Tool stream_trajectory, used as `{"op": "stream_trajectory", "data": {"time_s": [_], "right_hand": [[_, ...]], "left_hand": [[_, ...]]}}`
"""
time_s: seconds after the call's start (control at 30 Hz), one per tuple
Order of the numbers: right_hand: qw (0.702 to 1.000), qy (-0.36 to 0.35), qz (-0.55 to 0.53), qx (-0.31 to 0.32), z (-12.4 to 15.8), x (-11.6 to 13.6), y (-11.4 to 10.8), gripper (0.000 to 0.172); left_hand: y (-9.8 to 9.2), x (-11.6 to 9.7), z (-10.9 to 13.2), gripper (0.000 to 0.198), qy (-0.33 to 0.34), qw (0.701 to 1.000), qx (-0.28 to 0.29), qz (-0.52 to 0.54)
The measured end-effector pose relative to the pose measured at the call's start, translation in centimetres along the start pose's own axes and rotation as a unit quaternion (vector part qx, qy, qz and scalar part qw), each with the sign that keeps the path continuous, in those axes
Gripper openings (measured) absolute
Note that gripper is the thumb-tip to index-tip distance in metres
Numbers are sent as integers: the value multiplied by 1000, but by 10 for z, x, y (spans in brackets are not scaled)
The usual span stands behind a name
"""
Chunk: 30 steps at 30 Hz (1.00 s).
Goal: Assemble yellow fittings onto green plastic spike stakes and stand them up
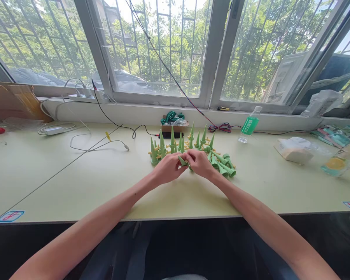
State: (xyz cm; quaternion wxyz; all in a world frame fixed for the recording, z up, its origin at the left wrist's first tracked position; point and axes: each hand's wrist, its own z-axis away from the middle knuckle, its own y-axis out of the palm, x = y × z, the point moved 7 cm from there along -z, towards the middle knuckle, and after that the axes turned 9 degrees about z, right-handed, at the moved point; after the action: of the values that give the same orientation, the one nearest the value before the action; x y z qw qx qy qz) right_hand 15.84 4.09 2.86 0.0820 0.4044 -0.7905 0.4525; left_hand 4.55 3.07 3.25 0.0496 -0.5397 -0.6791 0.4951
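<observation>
Above the middle of the table, my left hand is closed around a small green plastic cone. My right hand meets it with thumb and fingers pinched together at the cone's end; whatever is in that pinch is hidden. Just beyond my hands stand several upright green cones with short yellow pegs sticking out of their sides. To the right of my right hand, more green cones lie on their sides in a loose pile.
Behind the cones are a phone and a small cardboard box holding green and clear wrapping. A water bottle and a tissue pack stand right. Cables cross the left side. The table's front edge runs beneath my forearms.
</observation>
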Motion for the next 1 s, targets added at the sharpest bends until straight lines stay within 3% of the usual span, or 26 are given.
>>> {"op": "stream_trajectory", "data": {"time_s": [1.0], "right_hand": [[1000,3,-5,5,1,-1,1,31]], "left_hand": [[1,1,0,10,4,1000,3,5]]}}
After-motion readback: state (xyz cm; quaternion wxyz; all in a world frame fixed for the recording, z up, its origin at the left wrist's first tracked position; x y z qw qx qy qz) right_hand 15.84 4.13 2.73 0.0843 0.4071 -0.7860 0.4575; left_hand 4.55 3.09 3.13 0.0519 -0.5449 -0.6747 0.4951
